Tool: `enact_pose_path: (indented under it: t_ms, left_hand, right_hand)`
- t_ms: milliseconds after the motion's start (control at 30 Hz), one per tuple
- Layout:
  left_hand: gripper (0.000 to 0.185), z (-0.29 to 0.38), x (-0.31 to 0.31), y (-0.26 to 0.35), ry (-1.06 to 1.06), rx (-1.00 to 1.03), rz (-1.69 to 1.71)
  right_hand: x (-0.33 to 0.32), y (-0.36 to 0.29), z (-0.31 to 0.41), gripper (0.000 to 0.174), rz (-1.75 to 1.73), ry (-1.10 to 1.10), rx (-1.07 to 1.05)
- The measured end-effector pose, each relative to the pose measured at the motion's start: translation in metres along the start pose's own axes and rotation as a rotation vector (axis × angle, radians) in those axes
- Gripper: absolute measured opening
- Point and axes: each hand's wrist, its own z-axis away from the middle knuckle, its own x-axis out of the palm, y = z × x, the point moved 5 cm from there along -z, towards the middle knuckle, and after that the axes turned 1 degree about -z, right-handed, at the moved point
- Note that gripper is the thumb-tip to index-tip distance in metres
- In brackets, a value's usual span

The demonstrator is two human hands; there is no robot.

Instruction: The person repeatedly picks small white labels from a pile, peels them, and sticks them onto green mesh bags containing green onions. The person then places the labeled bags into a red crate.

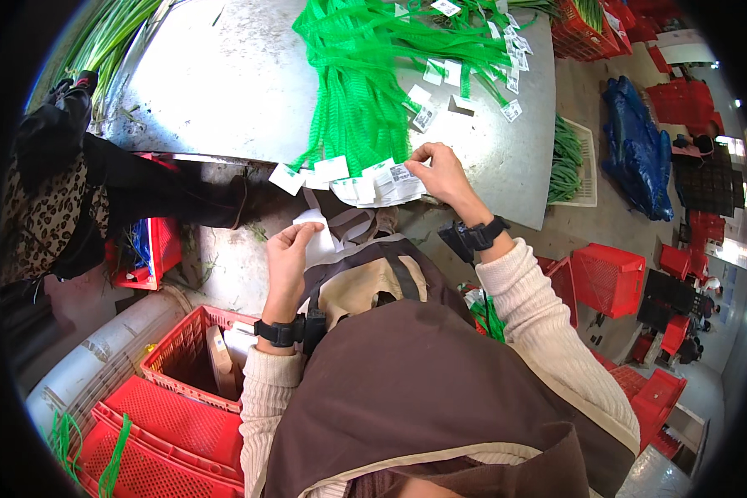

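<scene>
A bundle of green mesh net bags [361,93] lies over the metal table, its white labels [373,187] fanned along the near edge. My right hand [439,171], above the right end of this row, has thumb and forefinger pinched at a printed label [403,173]. In my left hand [289,249], below the row and in front of my apron, a blank white label strip [314,235] is held between thumb and fingers. More green netting with labels [510,75] spreads over the table's right side.
Green onions [109,50] lie at the metal table's [224,93] far left, beside a person in dark clothing [56,187]. Red crates [187,355] stand at my lower left. Right of the table are a pale crate of greens [588,165] and a red crate [609,280].
</scene>
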Motion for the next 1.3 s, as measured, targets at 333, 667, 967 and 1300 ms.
enact_pose_path:
  t_ms: [333, 667, 967, 1300]
  left_hand:
    - [0.019, -0.004, 0.032, -0.003, 0.031, -0.027, -0.087]
    - [0.022, 0.007, 0.052, 0.018, 0.044, 0.02, -0.009]
    - [0.018, 0.011, 0.035, 0.015, -0.051, 0.075, 0.06]
    - [0.027, 0.007, 0.029, 0.019, -0.137, -0.017, 0.363]
  right_hand:
    - [0.045, 0.018, -0.016, 0.022, 0.035, -0.097, 0.003]
    - [-0.001, -0.001, -0.021, 0.019, 0.015, 0.038, -0.185]
    - [-0.049, -0.029, -0.043, 0.063, -0.044, -0.27, -0.497]
    - [0.008, -0.052, 0.031, 0.029, -0.319, -0.363, -0.241]
